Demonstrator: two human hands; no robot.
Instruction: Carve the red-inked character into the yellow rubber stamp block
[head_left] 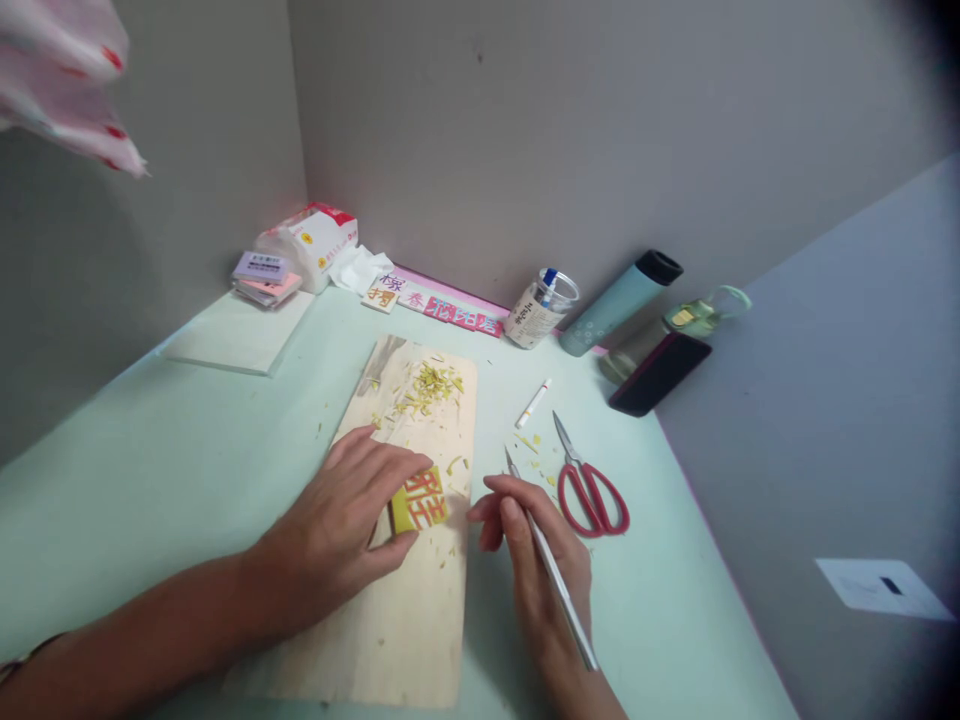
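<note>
Block (pixel 421 498), yellow with a reddish-orange character on its upper face, is lying near the middle of the wooden board (pixel 420 625). Left hand (pixel 337 525) is reaching in over the board from the left; thumb and forefinger are standing parted by the block's width and are holding it, thumb at the near edge, forefinger at the far one. Right hand (pixel 536 560) is gripping a slim silver knife (pixel 559 580) pen-fashion, thumb and forefinger closing on the shaft, remaining fingers curling loosely. Blade is pointing away from the body, beyond the board's right edge and apart from the block. Yellow shavings (pixel 436 385) are lying heaped at the far part of the board, with stray bits scattering nearer and onto the table (pixel 697 620). Red-handled scissors (pixel 600 500) are lying just beside the right hand; a white marker (pixel 533 404) is lying near their tips. Lettered tiles (pixel 454 312) are standing in a row along the wall.
</note>
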